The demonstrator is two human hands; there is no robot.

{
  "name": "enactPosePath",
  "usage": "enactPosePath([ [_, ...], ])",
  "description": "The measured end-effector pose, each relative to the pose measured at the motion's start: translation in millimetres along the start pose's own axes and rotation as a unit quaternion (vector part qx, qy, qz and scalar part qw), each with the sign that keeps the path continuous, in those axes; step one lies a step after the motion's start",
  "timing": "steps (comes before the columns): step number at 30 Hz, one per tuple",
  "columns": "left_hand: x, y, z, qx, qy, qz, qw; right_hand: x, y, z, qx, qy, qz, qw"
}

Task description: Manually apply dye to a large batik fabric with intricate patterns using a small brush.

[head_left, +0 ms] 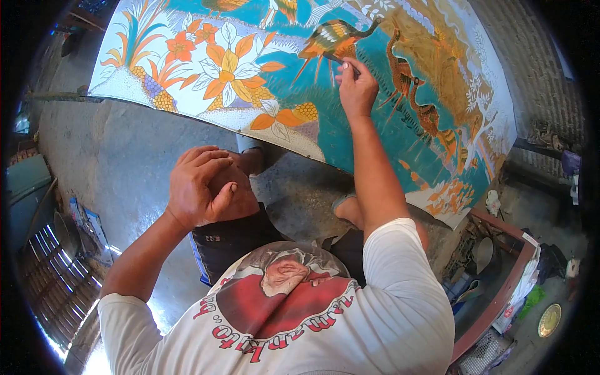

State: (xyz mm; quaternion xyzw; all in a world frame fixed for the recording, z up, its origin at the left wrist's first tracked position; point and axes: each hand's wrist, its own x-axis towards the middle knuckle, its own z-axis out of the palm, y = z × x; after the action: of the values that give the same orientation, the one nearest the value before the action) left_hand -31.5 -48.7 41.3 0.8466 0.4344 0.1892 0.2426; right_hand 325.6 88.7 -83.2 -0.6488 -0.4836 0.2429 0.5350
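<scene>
head view: a large painted cloth (pixel 262 75) is seen stretched across the upper part of the picture, covered with orange and white flowers (pixel 228 69) on its left part and long-legged birds on a teal ground toward its right. the right hand (pixel 356 87) is raised to the cloth, just below a painted bird (pixel 334 37) with spread wings, and its fingers are pinched together on a thin dark tool (pixel 345 64), whose tip is laid against the teal ground; what kind of tool it is cannot be told. the left hand (pixel 200 187) is kept well apart from the cloth, resting on the person's left knee (pixel 234 203), its fingers curled loosely together with nothing held in them. dark shorts (pixel 228 240) and a white shirt with a red print (pixel 287 312) are seen below the hands. a grey concrete floor (pixel 125 156) lies under the cloth. at the right edge a red-framed box (pixel 500 294) with small containers is seen beside the person, and a round brass-coloured dish (pixel 550 320) lies on the ground beyond it. slatted wood (pixel 53 281) is seen at the lower left.
</scene>
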Motion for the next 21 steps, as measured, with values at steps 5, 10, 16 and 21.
enactPosePath([
  [5, 0, -1, 1, 0.001, 0.002, 0.001, 1.000, 3, 10, 1, -0.042, -0.016, -0.028, 0.999],
  [10, -2, -1, 1, 0.003, 0.001, -0.002, 1.000, 0, 2, 1, -0.012, -0.018, -0.019, 1.000],
  [16, 1, 0, 0, 0.002, -0.002, -0.001, 1.000, 6, 2, 0, -0.025, -0.009, -0.037, 0.999],
  [21, -1, 1, 0, 0.000, 0.000, -0.001, 1.000, 5, 6, -1, -0.046, -0.021, -0.028, 0.998],
])
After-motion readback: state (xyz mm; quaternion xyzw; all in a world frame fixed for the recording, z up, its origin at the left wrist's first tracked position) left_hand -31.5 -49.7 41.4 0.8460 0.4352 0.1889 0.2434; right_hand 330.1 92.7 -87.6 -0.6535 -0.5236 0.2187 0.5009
